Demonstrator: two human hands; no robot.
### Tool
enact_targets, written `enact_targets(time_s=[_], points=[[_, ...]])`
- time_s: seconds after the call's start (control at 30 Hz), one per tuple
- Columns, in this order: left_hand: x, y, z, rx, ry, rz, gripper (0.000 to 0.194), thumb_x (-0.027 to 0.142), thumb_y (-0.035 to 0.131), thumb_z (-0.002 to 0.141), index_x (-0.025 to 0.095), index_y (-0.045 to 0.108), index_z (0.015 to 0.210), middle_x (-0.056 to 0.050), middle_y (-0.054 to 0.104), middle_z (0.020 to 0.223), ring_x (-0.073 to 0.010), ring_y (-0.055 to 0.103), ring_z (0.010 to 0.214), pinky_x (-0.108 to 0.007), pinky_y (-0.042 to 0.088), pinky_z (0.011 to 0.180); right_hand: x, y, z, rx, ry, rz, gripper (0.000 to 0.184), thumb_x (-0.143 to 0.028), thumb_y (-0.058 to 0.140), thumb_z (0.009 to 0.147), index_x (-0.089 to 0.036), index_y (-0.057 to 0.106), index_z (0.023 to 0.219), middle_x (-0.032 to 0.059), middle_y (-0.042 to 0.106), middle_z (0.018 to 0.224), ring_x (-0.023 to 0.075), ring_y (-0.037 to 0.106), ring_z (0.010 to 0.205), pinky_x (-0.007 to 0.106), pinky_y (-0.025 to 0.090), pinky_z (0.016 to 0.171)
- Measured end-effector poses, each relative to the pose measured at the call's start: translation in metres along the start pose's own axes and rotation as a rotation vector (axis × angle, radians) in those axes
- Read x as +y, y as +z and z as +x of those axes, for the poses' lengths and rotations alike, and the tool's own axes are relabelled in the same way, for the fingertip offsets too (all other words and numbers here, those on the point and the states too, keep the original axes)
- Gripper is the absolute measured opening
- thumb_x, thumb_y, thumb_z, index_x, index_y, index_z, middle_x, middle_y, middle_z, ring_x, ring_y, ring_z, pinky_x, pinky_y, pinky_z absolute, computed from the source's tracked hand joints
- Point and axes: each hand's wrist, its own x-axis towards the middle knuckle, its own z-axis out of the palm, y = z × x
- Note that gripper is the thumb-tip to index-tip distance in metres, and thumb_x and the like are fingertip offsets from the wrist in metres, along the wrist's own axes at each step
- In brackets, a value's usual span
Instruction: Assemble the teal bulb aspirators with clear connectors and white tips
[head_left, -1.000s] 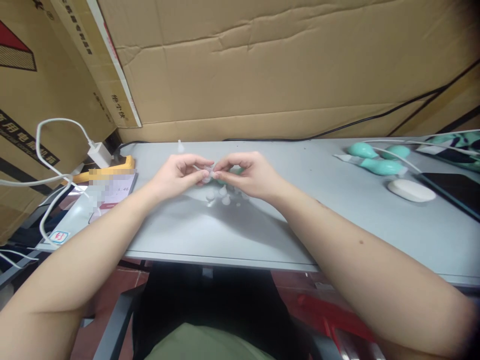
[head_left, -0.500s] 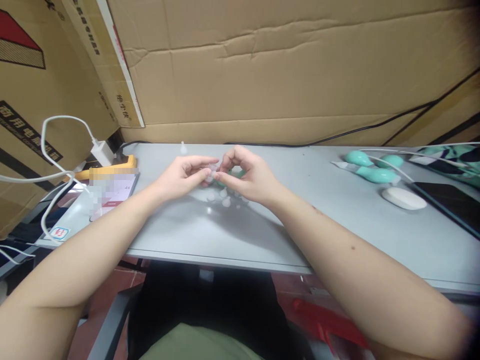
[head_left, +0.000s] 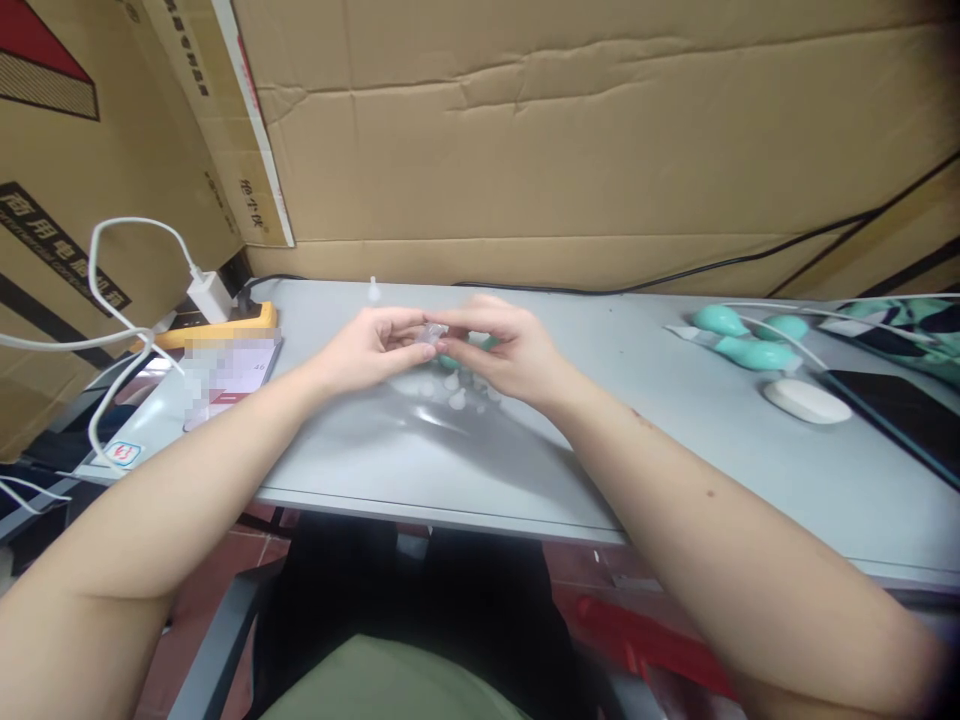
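Note:
My left hand (head_left: 386, 345) pinches a small clear plastic piece (head_left: 433, 334) between thumb and fingers, above the desk. From the other side, the thumb and fingertips of my right hand (head_left: 499, 340) close on the same piece. Its exact shape is partly covered by the fingers. Just beneath and in front of the hands lie several small whitish translucent nozzle tips (head_left: 457, 399). Bits of a teal object (head_left: 448, 362) show below the fingers, mostly hidden. One more translucent tip (head_left: 373, 290) stands upright near the desk's back edge.
On the right are teal bulbs (head_left: 757, 352) with pale tips, a white oval case (head_left: 807, 400), a dark phone-like slab (head_left: 900, 415) and a patterned pouch (head_left: 900, 330). White cables, a charger (head_left: 210, 297) and a yellow-edged device (head_left: 259, 318) occupy the left. Cardboard (head_left: 562, 170) walls the back.
My right fingers have straightened from a curl and come in against the clear piece, which shows more plainly between the hands. The view has shifted slightly.

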Motion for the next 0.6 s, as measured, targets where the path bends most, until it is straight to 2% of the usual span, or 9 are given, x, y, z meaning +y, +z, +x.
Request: enact_targets(time_s=[0.17,0.37,0.43,0.6], points=[[-0.0027,-0.0033,0.0017,0.033,-0.006,0.006,0.047,0.05,0.089,0.089,0.016,0.084,0.121,-0.015,0.085,0.124,-0.0276,0.082,0.113,-0.043,0.066,0.102,-0.0041,0.0007,0.0004,-0.037,-0.041,-0.01,0.026,-0.029,0.072,0.098,-0.027,0.085,0.12,0.0065,0.075,0.096,0.021,0.07,0.087,0.039,0.06,0.088],[0.0015,-0.0041,0.0008,0.075,0.001,0.095,0.031,0.044,0.086,0.089,0.017,0.087,0.103,-0.01,0.086,0.098,-0.0202,0.079,0.087,-0.035,0.066,0.084,-0.0075,-0.0001,0.0005,-0.038,-0.045,-0.037,0.018,-0.027,0.071,0.099,-0.023,0.079,0.114,0.0073,0.076,0.1,0.0206,0.071,0.089,0.037,0.059,0.086],[0.0038,-0.0035,0.001,0.064,0.011,0.093,0.033,0.047,0.086,0.089,0.017,0.087,0.1,-0.009,0.085,0.092,-0.0188,0.076,0.081,-0.034,0.064,0.08,-0.0082,-0.0001,0.0002,-0.031,-0.05,-0.062,0.014,-0.028,0.071,0.098,-0.023,0.078,0.11,0.0066,0.075,0.098,0.0205,0.07,0.088,0.037,0.059,0.085],[0.0044,-0.0048,0.0026,0.015,-0.03,0.07,0.051,0.064,0.087,0.086,0.016,0.086,0.103,-0.009,0.082,0.086,-0.0184,0.072,0.077,-0.036,0.062,0.078,-0.0101,0.0013,-0.0002,-0.032,-0.07,-0.107,0.011,-0.029,0.072,0.098,-0.024,0.075,0.107,0.0057,0.075,0.097,0.0212,0.071,0.088,0.037,0.058,0.084]])
